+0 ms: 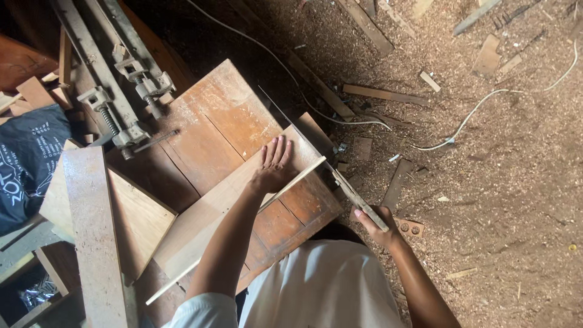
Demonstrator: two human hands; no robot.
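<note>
Board (231, 215) of pale, smooth wood lies slantwise across the bench (225, 115), its far end near the bench's right edge and its near end jutting past the front corner. Handsaw (310, 143), a thin steel blade seen almost edge-on, stands across that far end; the blade sits at the board's end, though whether it has bitten into the wood cannot be told, and no offcut shows beside it, so by the look of it the cut is barely begun or not far in and most is left to do

Left hand (273, 167) lies flat on the board with fingers spread, pressing down and gripping nothing. Right hand (378, 223) is clenched round the saw's wooden handle, off the bench's right side

Bench top is a reddish-brown panelled slab, worn and scratched, with a crack running along it. At its far left corner lie grey metal bar clamps (118, 85) with springs and screw heads. Rough planks (97, 237) and a triangular pale panel lean at the left edge, beside a black bag (27, 164). Sawdust (504, 200) carpets the floor, strewn with wood scraps and a white cable (473, 112)
</note>
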